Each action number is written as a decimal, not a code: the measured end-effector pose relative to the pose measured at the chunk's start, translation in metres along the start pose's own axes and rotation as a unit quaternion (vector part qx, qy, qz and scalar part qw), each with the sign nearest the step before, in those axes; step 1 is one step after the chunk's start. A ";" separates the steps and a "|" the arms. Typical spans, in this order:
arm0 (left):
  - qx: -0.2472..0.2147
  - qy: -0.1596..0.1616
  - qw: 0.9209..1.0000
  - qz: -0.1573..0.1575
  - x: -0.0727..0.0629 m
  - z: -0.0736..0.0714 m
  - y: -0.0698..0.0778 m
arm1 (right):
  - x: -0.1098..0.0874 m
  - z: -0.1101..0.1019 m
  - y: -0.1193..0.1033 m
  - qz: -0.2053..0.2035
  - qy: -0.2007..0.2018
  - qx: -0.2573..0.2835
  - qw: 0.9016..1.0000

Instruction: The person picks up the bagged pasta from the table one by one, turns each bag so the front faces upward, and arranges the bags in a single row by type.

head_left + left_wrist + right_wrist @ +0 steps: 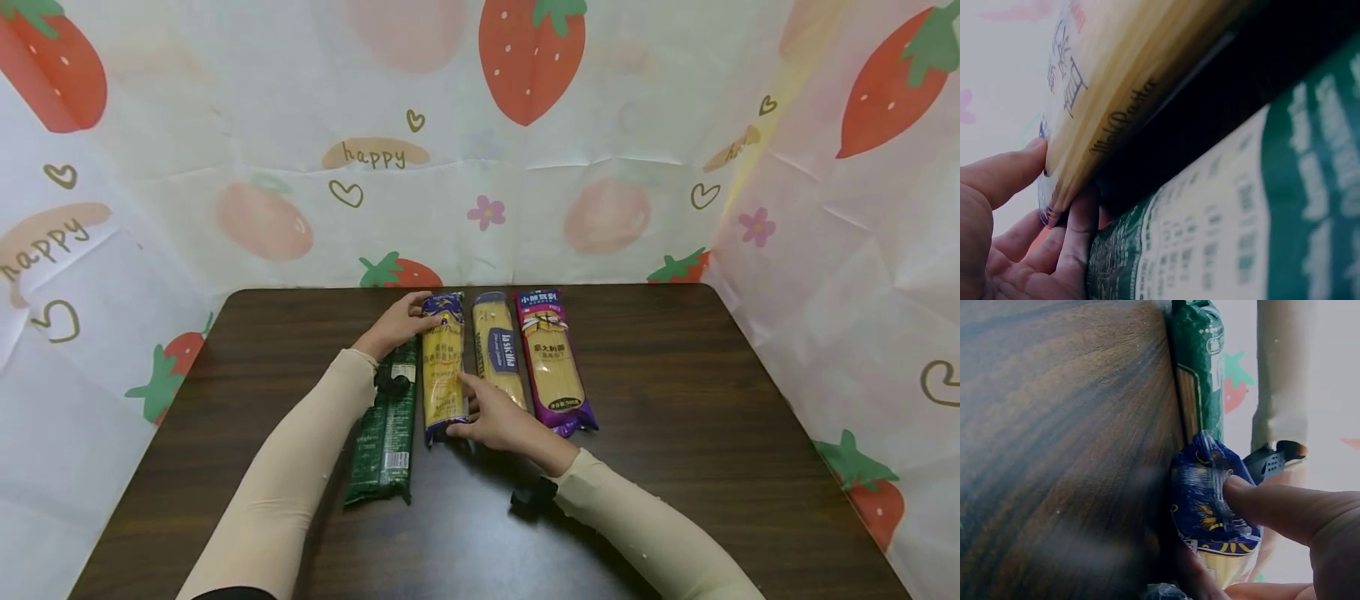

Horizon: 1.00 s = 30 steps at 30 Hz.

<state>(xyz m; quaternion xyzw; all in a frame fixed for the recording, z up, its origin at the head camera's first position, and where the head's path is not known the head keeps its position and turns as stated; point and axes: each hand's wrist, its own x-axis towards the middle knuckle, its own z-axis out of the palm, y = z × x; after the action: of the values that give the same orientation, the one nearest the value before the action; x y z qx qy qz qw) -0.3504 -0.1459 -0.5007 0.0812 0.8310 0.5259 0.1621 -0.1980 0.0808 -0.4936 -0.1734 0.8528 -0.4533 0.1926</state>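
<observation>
A pasta pack with blue ends [444,360], clear enough to show yellow strands, lies between both hands. My left hand [397,325] grips its far end; in the left wrist view the thumb [1013,172] is on one side and the fingers are on the other. At the near end, my right hand [498,419] holds the pack, its thumb [1272,503] over the blue wrapper [1210,500] and fingers partly hidden beneath. A green pasta pack [382,450] lies just left, under the left wrist, and the left fingers are close to it in the left wrist view.
Right of the held pack lie a pasta pack with a blue label [495,337] and a purple pasta pack [553,358]. All are on a dark wooden table [660,467]. A strawberry-printed sheet [450,225] rises behind the table and along its sides.
</observation>
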 end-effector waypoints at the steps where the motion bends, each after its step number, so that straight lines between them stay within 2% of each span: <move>1: 0.001 0.000 1.000 0.000 0.000 0.000 0.000 | 0.000 0.000 0.000 0.000 -0.001 0.001 1.000; 3: -0.002 0.000 1.000 0.000 0.003 0.000 -0.002 | -0.001 0.000 -0.001 -0.004 0.000 -0.011 1.000; 6: 0.001 -0.004 1.000 -0.005 0.007 0.000 -0.003 | -0.004 0.002 -0.002 -0.011 0.008 -0.059 0.998; 9: 0.004 -0.005 1.000 -0.010 0.006 0.000 -0.002 | -0.008 0.004 -0.005 -0.022 0.018 -0.120 0.992; 12: 0.004 -0.007 1.000 -0.006 0.003 0.001 -0.001 | -0.012 0.004 -0.008 -0.029 0.023 -0.155 0.987; 20: 0.019 -0.005 1.000 0.005 0.001 0.003 0.000 | -0.015 0.004 -0.008 -0.032 0.016 -0.184 0.982; 30: 0.031 0.014 0.999 0.009 0.001 0.005 -0.001 | -0.016 0.007 -0.004 -0.039 0.009 -0.193 0.980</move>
<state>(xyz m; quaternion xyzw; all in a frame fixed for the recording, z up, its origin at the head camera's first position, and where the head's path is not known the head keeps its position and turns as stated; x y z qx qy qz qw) -0.3497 -0.1419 -0.5038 0.0865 0.8485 0.5021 0.1429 -0.1802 0.0818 -0.4912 -0.2358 0.9187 -0.2890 0.1299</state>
